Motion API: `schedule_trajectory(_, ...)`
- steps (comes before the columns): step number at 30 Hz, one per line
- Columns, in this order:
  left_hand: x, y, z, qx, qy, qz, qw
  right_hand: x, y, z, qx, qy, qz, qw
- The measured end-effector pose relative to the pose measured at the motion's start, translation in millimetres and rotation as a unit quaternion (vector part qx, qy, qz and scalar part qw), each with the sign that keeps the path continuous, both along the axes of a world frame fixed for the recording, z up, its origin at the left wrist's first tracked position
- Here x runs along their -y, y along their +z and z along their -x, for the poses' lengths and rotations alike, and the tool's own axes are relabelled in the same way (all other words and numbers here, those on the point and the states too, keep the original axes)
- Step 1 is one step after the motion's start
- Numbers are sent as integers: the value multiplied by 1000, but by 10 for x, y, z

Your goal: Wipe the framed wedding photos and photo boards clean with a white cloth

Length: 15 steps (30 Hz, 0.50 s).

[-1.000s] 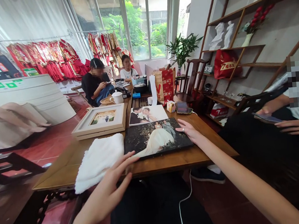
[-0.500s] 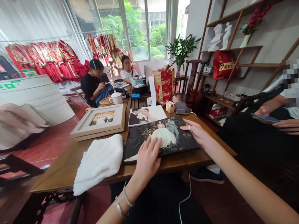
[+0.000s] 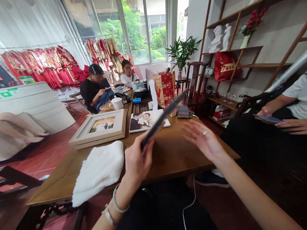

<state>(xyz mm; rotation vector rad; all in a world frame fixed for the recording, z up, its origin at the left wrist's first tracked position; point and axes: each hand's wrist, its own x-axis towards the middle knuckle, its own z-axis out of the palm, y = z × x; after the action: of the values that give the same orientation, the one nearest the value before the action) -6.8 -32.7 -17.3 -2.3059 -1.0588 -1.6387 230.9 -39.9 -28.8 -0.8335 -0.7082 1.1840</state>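
Note:
My left hand (image 3: 138,158) is closed on the near end of a dark photo album (image 3: 164,117), lifted off the table and turned edge-on, so its picture side is hidden. My right hand (image 3: 204,139) is apart from the album, fingers spread and palm turned inward, with a ring on one finger. Behind the album lies a white-bordered couple photo (image 3: 140,121), partly covered by it. A folded white towel (image 3: 99,170) lies left of my left hand. Beyond the towel rests a pale picture frame (image 3: 98,128) holding a small photo.
On the wooden table (image 3: 178,159) stand a white lidded mug (image 3: 116,103), a red-and-brown paper bag (image 3: 166,87) and a phone (image 3: 184,112). A white cable (image 3: 188,206) hangs below the near edge. Two people sit at the far end; another sits at right holding a phone (image 3: 268,119).
The album has been raised from lying flat to tilted edge-on in my left hand. My right hand has let go of its right edge and turned palm inward. The view has shifted slightly.

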Motion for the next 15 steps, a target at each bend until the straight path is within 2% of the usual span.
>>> schedule_trajectory(2, 50, 156, -39, 110, 37, 29, 993, 2, -208, 110, 0, -47, 47, 998)
schedule_trajectory(4, 84, 273, -111, 223, 34, 57, 973, 31, -360, 260, -10, -65, 78, 995)
schedule_trajectory(7, 112, 327, -285, 363, -15, 104, 926, 125, -407, 529, -33, -8, 54, 998)
schedule_trajectory(9, 133, 279, -429, 438, -53, 136, 887, 189, -340, 688, -27, 15, 18, 999)
schedule_trajectory(13, 187, 58, -610, 542, -111, 211, 806, 228, -185, 758, -8, -122, 15, 992)
schedule_trajectory(15, 202, -61, -561, 555, -137, 262, 778, 212, -160, 629, 10, -141, 39, 989)
